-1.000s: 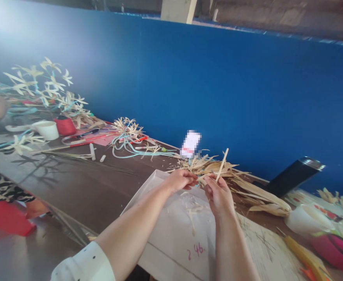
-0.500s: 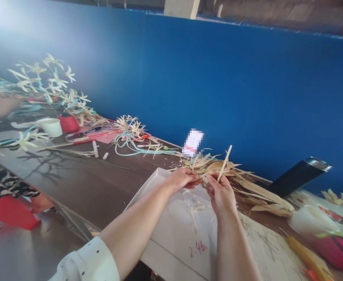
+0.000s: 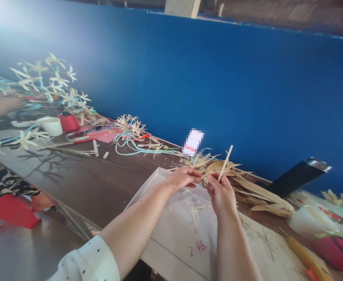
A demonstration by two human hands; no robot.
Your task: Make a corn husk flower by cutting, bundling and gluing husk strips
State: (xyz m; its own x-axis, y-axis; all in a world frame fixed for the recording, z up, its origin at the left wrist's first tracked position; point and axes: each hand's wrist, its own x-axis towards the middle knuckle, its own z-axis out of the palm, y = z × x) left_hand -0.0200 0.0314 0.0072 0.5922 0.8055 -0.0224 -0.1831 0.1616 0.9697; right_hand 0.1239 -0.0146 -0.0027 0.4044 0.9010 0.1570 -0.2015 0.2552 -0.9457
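My right hand (image 3: pixel 222 193) pinches a narrow pale strip (image 3: pixel 226 162), which looks like dried husk or leaf and stands up past my fingers. Just to its left, my left hand (image 3: pixel 185 178) has its fingers closed at a short piece of similar pale material that spans the small gap between both hands. The exact grip of the left fingertips is partly hidden. Both hands are above a shallow white box (image 3: pixel 174 226) marked in red, where a few thin pale scraps (image 3: pixel 194 214) lie. Behind my hands spreads a pile of dried husks (image 3: pixel 265 195).
A black bottle (image 3: pixel 300 177) leans at the right, near a yellow-handled tool (image 3: pixel 306 257) and a pink item (image 3: pixel 338 251). Pale flowers on blue stems (image 3: pixel 127 127), a white cup (image 3: pixel 52 126) and red thread (image 3: pixel 68 122) lie left. Another person's hand (image 3: pixel 6 103) is far left.
My hands stay almost in place, with only a slight shift of the fingers and the strip. The other person's hand at the far left has moved slightly right.
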